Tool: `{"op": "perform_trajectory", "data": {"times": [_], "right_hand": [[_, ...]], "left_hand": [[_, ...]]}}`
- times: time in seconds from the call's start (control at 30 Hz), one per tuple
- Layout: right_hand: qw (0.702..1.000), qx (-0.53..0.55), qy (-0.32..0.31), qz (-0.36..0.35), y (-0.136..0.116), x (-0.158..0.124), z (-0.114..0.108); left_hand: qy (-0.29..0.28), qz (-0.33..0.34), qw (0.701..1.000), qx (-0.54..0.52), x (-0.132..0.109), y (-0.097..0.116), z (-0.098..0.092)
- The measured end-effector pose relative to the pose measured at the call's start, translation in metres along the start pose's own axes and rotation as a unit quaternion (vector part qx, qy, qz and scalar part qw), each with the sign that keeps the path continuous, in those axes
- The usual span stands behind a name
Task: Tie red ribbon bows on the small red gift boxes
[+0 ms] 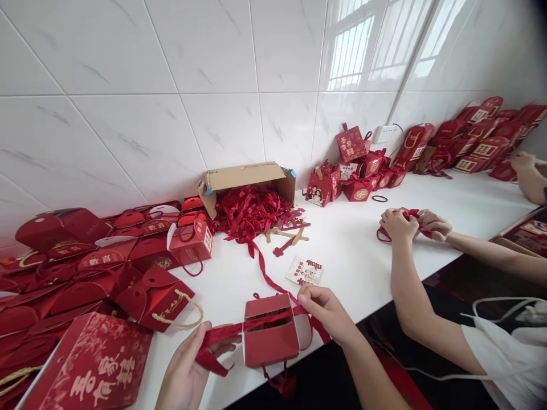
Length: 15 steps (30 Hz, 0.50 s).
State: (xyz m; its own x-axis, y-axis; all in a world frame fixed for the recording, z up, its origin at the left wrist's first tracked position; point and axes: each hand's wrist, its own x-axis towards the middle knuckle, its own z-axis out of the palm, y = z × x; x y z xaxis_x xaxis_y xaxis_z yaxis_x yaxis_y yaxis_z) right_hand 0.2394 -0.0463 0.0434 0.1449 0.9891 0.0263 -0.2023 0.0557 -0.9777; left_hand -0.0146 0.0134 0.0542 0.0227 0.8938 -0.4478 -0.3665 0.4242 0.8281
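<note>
A small red gift box (272, 346) sits near the table's front edge, its top flaps parted by a dark gap. A dark red ribbon (228, 331) runs across its top and through the side. My left hand (188, 360) is left of the box, thumb and fingers closed on one stretch of ribbon, with a loose end hanging below. At the box's right side my right hand (328, 314) pinches the ribbon between thumb and fingers. A second ribbon strip (267, 274) trails from the ribbon heap toward my right hand. Just behind the box lies a printed card (305, 271).
A cardboard carton (243, 177) spills a heap of red ribbons (252, 210) against the tiled wall. Finished-looking red boxes (106, 250) crowd the left; more boxes (363, 171) stand behind. To the right, a co-worker's hands (399, 225) handle something red; another person's hand (523, 162) is farther off.
</note>
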Motion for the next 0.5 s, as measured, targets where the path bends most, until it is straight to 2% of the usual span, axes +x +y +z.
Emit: {"op": "perform_trajectory", "data": {"times": [0.2,0.4,0.5], "right_hand": [[0.999,0.036,0.001,0.019,-0.001,0.005,0.013],[0.999,0.043,0.001,0.029,0.003,0.004,0.017],[0.998,0.052,-0.003,0.036,0.008,0.003,0.019]], "left_hand": [[-0.055,0.052,0.996,0.054,-0.007,0.012,0.016],[-0.026,0.041,0.997,0.056,-0.001,0.004,0.013],[-0.038,0.035,0.996,0.066,0.0,-0.003,0.01]]}}
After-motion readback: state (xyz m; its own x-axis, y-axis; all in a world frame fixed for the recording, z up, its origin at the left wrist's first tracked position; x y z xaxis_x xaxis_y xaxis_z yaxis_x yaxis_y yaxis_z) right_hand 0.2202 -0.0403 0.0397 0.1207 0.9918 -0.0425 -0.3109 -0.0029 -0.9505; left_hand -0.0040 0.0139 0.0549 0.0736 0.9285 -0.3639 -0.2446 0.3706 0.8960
